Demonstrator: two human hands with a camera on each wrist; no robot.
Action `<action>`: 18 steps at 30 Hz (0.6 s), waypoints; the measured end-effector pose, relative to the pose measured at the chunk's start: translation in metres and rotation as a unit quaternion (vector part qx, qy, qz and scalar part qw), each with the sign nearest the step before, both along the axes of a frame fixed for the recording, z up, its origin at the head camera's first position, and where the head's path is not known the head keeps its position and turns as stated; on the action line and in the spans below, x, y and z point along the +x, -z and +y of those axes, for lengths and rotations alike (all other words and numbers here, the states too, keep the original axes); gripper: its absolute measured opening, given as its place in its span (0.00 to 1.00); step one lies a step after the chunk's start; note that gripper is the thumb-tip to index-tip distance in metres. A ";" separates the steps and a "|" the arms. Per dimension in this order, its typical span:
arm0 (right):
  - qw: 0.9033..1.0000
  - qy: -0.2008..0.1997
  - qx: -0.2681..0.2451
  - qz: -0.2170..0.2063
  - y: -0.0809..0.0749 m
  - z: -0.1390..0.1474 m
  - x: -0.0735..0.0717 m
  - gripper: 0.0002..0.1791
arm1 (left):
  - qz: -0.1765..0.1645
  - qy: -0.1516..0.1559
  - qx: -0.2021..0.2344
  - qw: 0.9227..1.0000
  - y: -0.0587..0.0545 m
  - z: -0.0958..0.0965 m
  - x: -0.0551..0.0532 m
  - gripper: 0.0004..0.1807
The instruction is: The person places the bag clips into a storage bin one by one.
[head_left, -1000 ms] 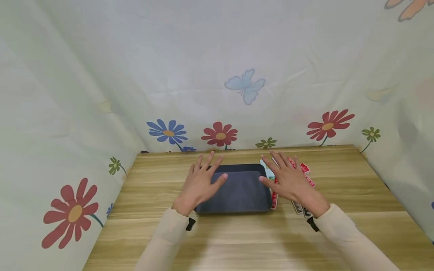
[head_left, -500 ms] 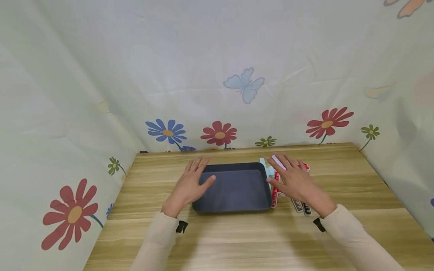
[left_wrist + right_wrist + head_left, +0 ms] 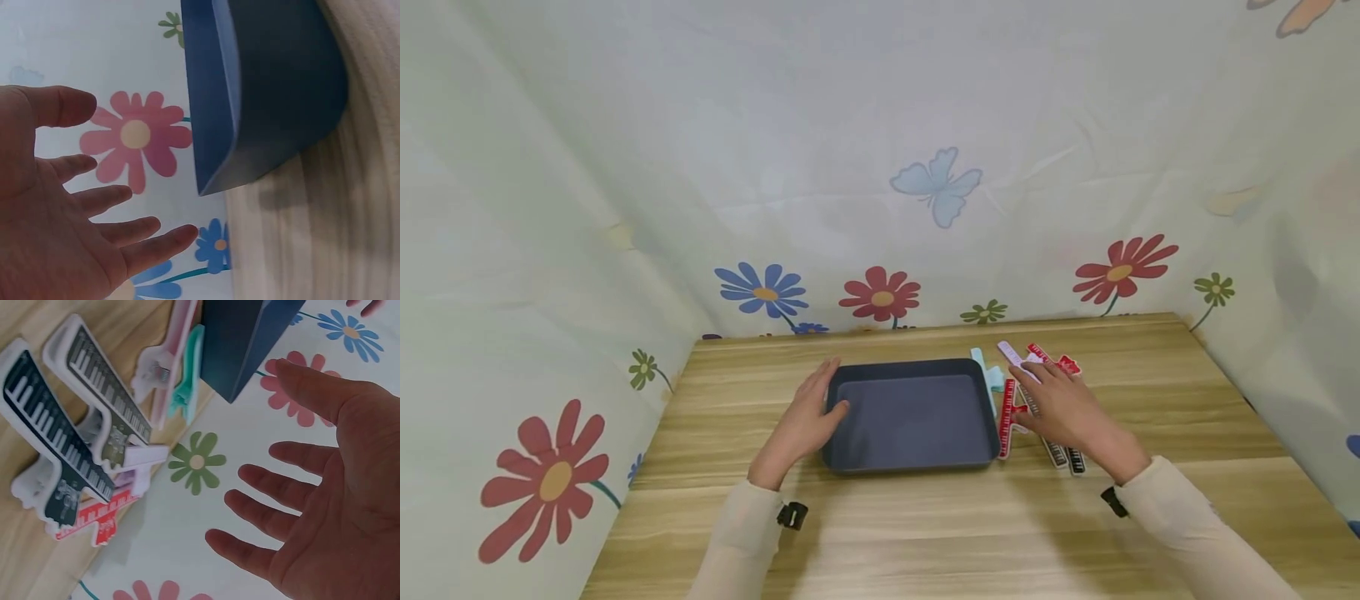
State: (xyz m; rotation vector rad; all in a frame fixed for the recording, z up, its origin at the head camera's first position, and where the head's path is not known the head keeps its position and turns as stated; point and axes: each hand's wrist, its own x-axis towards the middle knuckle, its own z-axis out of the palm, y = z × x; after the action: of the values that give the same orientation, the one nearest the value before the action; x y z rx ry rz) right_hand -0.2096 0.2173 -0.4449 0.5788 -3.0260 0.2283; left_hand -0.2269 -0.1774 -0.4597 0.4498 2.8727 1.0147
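A dark rectangular tray [image 3: 917, 421] lies on the table. My left hand [image 3: 801, 421] is beside the tray's left edge; in the left wrist view its fingers [image 3: 103, 199] are spread and hold nothing. Over a loose group of piano-key-patterned clips is my right hand [image 3: 1067, 408], its fingers extended and holding nothing in the right wrist view. Along the tray's right side are a red clip [image 3: 1006, 421] and a mint clip [image 3: 992, 379]. A lilac clip [image 3: 1012, 352], another red clip [image 3: 1067, 365] and a black clip [image 3: 50, 425] lie partly hidden by the hand in the head view.
The wood-grain table [image 3: 910, 533] stretches around the tray on all sides. A white cloth [image 3: 820, 167] printed with flowers and a butterfly hangs behind it and at both sides.
Both hands have moved apart and lower: the left from over the tray to its left edge, the right slightly rightward. More of the tray and clips shows now.
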 end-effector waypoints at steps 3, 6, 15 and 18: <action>1.000 -0.001 -0.002 -0.010 0.005 0.001 -0.002 0.41 | -0.008 0.004 0.023 1.000 0.004 -0.003 -0.001 0.39; 1.000 0.002 -0.005 -0.019 0.010 0.000 -0.001 0.40 | -0.019 0.001 0.037 0.999 0.008 -0.006 -0.001 0.38; 0.999 0.003 -0.019 -0.045 0.031 0.000 -0.003 0.37 | -0.039 -0.038 0.055 0.997 0.025 -0.012 -0.004 0.39; 0.999 0.007 -0.025 -0.041 0.037 0.001 -0.003 0.36 | -0.037 -0.042 0.060 0.997 0.028 -0.012 -0.004 0.38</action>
State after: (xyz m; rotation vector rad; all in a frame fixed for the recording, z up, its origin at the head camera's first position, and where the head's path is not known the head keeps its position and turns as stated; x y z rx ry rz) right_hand -0.2127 0.2186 -0.4821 0.5578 -3.0910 0.3328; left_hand -0.2308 -0.1889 -0.4875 0.2946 2.7971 1.1951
